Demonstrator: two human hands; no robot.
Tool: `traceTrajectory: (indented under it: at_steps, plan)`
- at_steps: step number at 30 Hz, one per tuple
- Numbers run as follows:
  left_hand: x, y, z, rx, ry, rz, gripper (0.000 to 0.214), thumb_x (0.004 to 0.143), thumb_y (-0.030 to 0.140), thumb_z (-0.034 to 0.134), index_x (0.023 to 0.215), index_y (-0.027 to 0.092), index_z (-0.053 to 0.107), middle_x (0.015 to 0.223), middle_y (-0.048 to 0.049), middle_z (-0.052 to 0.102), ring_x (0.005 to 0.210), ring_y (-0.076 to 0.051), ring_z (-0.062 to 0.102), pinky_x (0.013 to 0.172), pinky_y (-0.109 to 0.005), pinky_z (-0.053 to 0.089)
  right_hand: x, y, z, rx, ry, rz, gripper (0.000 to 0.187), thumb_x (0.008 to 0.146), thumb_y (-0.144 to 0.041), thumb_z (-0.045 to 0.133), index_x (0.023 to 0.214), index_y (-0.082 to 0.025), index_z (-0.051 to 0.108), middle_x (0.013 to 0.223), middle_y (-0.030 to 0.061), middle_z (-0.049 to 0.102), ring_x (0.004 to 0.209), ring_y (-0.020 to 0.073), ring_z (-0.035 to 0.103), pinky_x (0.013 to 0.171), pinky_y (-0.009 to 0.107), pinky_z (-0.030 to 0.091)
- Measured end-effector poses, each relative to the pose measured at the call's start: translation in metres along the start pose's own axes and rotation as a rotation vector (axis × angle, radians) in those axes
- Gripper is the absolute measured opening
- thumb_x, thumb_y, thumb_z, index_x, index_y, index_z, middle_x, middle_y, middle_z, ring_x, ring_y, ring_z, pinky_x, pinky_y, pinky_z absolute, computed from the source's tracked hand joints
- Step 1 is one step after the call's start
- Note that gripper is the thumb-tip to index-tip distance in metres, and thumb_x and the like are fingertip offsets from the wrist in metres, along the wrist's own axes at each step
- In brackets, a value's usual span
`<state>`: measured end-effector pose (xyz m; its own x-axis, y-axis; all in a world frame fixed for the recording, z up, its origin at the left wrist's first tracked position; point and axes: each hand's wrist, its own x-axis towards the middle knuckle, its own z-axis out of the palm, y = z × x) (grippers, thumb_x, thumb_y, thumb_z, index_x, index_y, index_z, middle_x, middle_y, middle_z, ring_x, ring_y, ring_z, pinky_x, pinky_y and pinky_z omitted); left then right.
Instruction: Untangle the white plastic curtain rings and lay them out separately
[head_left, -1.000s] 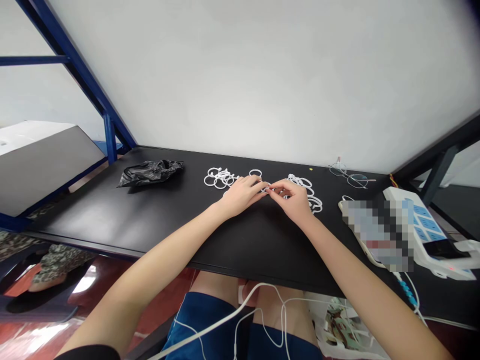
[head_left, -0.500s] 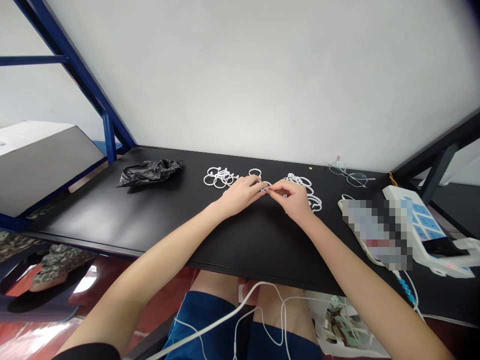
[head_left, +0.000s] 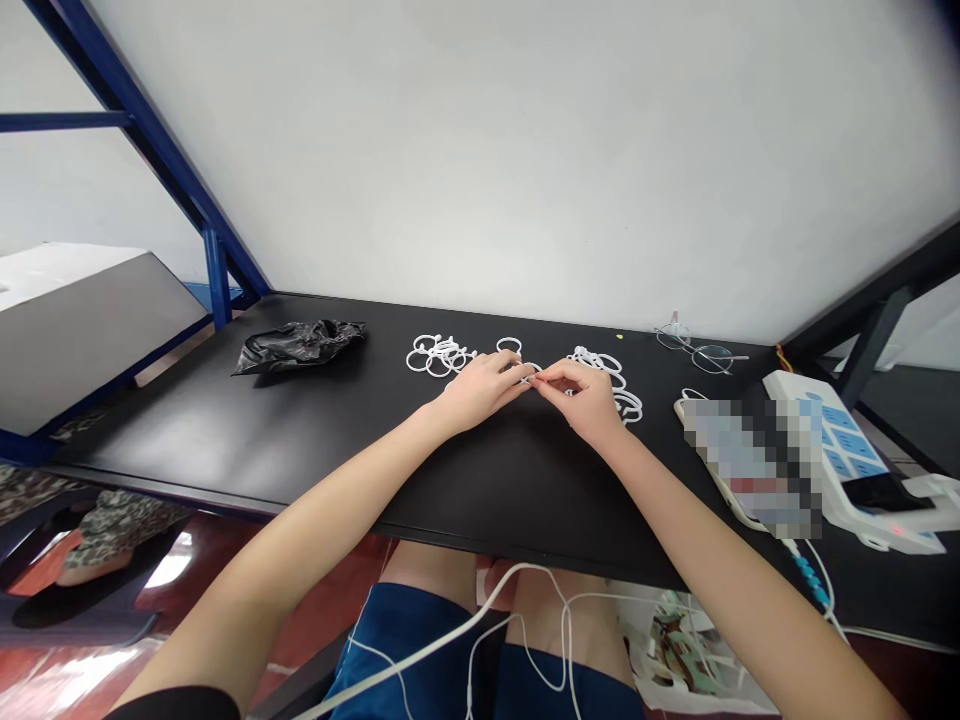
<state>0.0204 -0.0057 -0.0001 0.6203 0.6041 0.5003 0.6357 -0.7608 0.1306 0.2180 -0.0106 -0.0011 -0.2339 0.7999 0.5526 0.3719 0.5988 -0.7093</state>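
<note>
Both hands meet over the black tabletop [head_left: 480, 490]. My left hand [head_left: 486, 388] and my right hand [head_left: 581, 395] pinch a white ring [head_left: 531, 369] between their fingertips; much of it is hidden by the fingers. Another white ring [head_left: 508, 345] lies just behind my left hand. To the left sits a small heap of white rings [head_left: 437, 355] with little knobs on them. A second group of white rings [head_left: 628, 403] lies behind and beside my right hand, partly covered by it.
A crumpled black plastic bag [head_left: 300, 346] lies at the left. On the right are eyeglasses [head_left: 711, 358], a phone [head_left: 750, 465] on a cable and a white power strip [head_left: 847, 450]. White cables [head_left: 450, 635] hang across my lap. A blue frame post [head_left: 217, 275] rises at the left.
</note>
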Motion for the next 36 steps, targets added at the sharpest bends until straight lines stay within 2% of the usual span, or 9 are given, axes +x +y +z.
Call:
traceTrajectory:
  at_steps: [11,23,36]
  plan:
    - [-0.0001,-0.0009,0.0001,0.011,0.005,0.0,0.03,0.101,0.034,0.037,0.117,0.019,0.057,0.112,-0.0109,0.059,0.095,-0.019,0.062,0.081,-0.031,0.047,-0.0002,0.0009,0.0001,-0.009,-0.017,0.026,0.02,0.082,-0.04,0.068,0.076,-0.021,0.07,0.079,0.0044,0.069,0.063,0.016,0.061,0.056,0.031,0.051]
    - [-0.0011,-0.0011,0.0011,-0.006,0.028,-0.018,0.034,0.099,0.041,0.044,0.121,0.016,0.054,0.113,-0.0122,0.062,0.104,-0.022,0.061,0.086,-0.035,0.048,-0.0008,-0.0044,0.001,-0.03,-0.008,0.044,0.02,0.081,-0.04,0.068,0.076,-0.021,0.069,0.076,0.004,0.068,0.06,0.0157,0.061,0.056,0.031,0.052]
    - [-0.0009,0.0021,-0.0011,-0.002,0.015,-0.032,0.037,0.098,0.044,0.044,0.119,0.014,0.052,0.108,-0.0109,0.066,0.097,-0.022,0.062,0.081,-0.034,0.045,-0.0001,-0.0057,0.0019,-0.051,-0.009,0.064,0.02,0.081,-0.041,0.067,0.079,-0.022,0.07,0.076,0.0037,0.069,0.06,0.0156,0.062,0.057,0.032,0.053]
